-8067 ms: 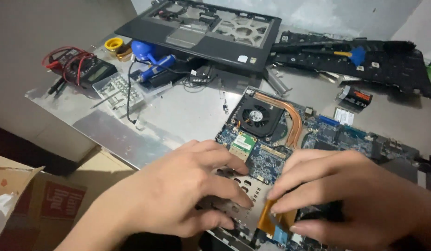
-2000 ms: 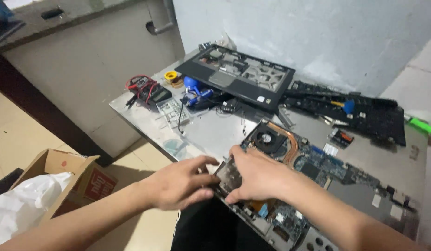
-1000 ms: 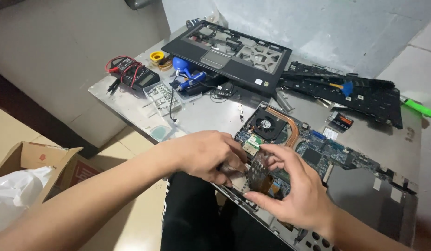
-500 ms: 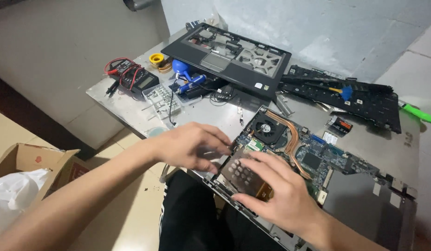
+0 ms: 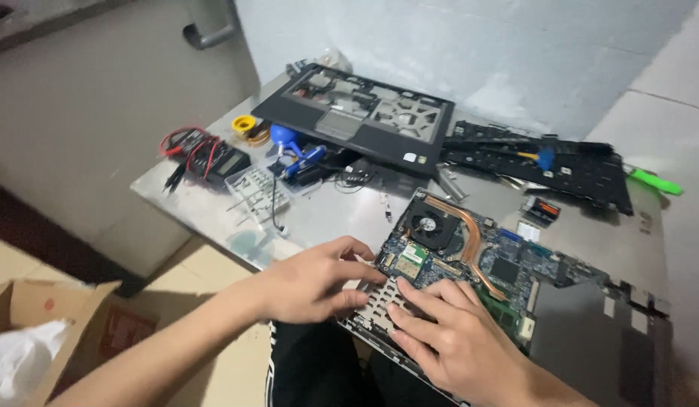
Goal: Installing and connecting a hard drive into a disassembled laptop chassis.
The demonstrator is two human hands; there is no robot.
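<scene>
An opened laptop base [image 5: 568, 332] lies at the near edge of a metal table, its blue motherboard [image 5: 508, 267] bare, with a black fan [image 5: 426, 226] and a copper heat pipe [image 5: 474, 241]. My left hand [image 5: 315, 279] rests on the base's front left corner, fingers curled against a perforated metal card cage [image 5: 373, 300]. My right hand [image 5: 447, 339] lies flat on the same cage from the near side, fingers spread over it. Neither hand lifts anything clear of the base.
A black palmrest cover [image 5: 364, 117] leans at the back. A dark keyboard panel [image 5: 549, 162] with a blue tool lies to its right, a green tool [image 5: 654, 182] beyond. A multimeter [image 5: 206, 157], solder spool [image 5: 245, 123] and blue blower [image 5: 285, 137] sit left. A cardboard box [image 5: 41, 316] stands on the floor.
Both hands have slid toward the base's front left corner and settled on the metal cage. The right hand has flattened out. The view has shifted slightly.
</scene>
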